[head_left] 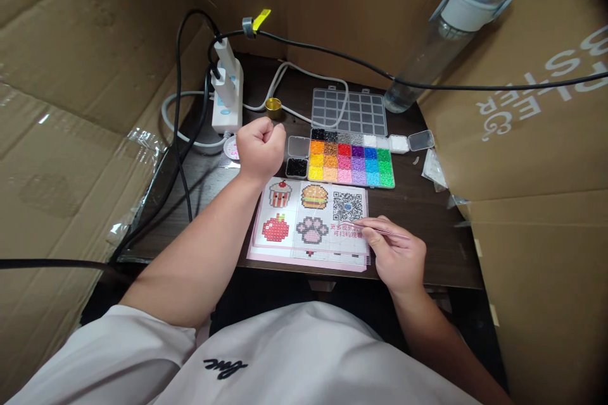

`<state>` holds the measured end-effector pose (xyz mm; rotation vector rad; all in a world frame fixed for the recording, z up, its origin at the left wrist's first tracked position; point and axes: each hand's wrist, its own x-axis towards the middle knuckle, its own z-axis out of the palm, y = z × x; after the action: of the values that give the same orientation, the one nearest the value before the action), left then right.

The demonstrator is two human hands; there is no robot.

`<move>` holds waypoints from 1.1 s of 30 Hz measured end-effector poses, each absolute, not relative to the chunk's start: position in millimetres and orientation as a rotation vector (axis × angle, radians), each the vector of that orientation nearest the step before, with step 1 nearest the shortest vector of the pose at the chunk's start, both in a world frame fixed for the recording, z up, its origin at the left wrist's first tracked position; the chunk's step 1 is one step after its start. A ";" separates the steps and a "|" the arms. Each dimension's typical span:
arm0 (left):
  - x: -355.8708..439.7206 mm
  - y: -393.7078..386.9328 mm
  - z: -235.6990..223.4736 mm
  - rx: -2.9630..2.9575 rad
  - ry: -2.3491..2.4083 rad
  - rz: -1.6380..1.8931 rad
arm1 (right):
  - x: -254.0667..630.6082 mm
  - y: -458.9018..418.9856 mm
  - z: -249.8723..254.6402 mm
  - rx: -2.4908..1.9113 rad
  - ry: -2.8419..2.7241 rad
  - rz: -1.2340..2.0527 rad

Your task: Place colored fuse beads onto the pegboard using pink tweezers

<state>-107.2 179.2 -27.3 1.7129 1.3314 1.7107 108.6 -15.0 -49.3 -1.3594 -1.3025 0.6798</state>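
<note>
Nearest, right side: right hand [401, 259] low over the near right corner of the pattern sheet [311, 218], thumb and fingers pinched closed on a pair of tweezers [387, 230]. Tips point left, by the near edge of the printed square code; too small to tell whether they grip anything. A see-through board seems to lie over the sheet. Risk: tips or wrist catching the board's edge could skew it against the pictures.

Left hand [261, 147] farther out, past the sheet's far left corner, curled into a fist; cannot tell if anything is inside. The forearm slants above the sheet's left side. A low sweep to the right might upset the small box of black beads [297, 168], standing open just beside the fist.

Next, mid-tabletop [418, 193]: bead tray [351, 158] beyond the sheet, compartments open, colours sorted. A knock could mix them. Small box of white beads [398, 143], also open, at its right.

Farther: tray lid [349, 112] laid back, white cord [308, 71] across it. A tug there might jolt the tray. Gold tin [273, 107] left of the lid; power strip [228, 101] far left. Far right, a tall bottle [427, 57]; a snagged black cable [332, 51] could perhaps tip it.
</note>
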 end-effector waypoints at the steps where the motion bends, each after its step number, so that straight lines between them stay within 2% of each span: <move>1: -107.3 179.3 -27.2 1.712 1.331 1.710 | 109.5 -15.3 -50.2 -1.365 -1.266 0.688; 8: -107.2 176.6 -23.8 1.701 1.368 1.704 | 118.8 -3.9 -47.2 -1.217 -0.923 0.822; 18: -109.4 174.2 -21.9 1.694 1.370 1.677 | 177.1 91.1 2.8 -1.127 -1.083 0.308; 23: -110.1 174.1 -21.3 1.697 1.415 1.649 | 194.3 130.8 -15.7 -1.173 -0.934 0.287; 33: -110.1 173.4 -21.3 1.693 1.440 1.613 | 187.3 130.2 -39.0 -1.294 -0.992 0.236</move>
<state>-110.1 173.4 -21.3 1.6928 1.4396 1.6129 187.3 130.2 -39.0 -1.2939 -0.9923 0.2362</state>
